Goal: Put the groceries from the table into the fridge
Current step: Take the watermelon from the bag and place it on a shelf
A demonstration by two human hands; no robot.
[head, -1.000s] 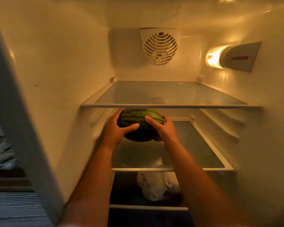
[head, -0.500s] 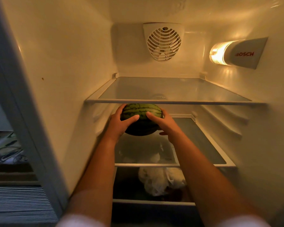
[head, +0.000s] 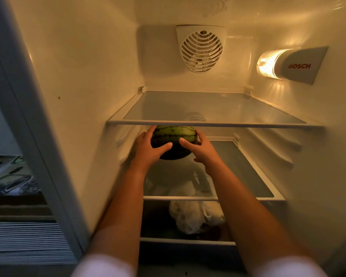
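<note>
Glass and pale plastic, all glowing yellow under the lamp (head: 268, 63) on the right wall of the fridge (head: 84, 76), beside a grey cover bearing the red word BOSCH. Looking into the open cabinet: round fan grille (head: 201, 51) sitting high on the back wall, upper glass shelf (head: 214, 105) lying bare with a white front rim, middle glass shelf (head: 246, 172) lying below it, also with a white rim. Showing at the far left, outside the cabinet, a patterned cloth (head: 10, 176) and a ribbed white surface under it. Holding the watermelon (head: 174, 136) just under the front rim of the upper shelf and above the middle shelf, towards its left side, not resting on the glass. Small, round, dark green with lighter stripes, top lit, underside falling into shadow. Gripping it from both sides: left hand (head: 148, 148) wrapped on the left flank with thumb lying across the front, right hand (head: 200, 148) on the right flank, thumb likewise in front. Lying on the lowest level, seen partly through the middle shelf, a crumpled white plastic bag (head: 194, 218); contents not possible to make out. Cutting off the white sleeves at the bottom edge, blurred. Hiding the top of the watermelon behind the shelf rim.
</note>
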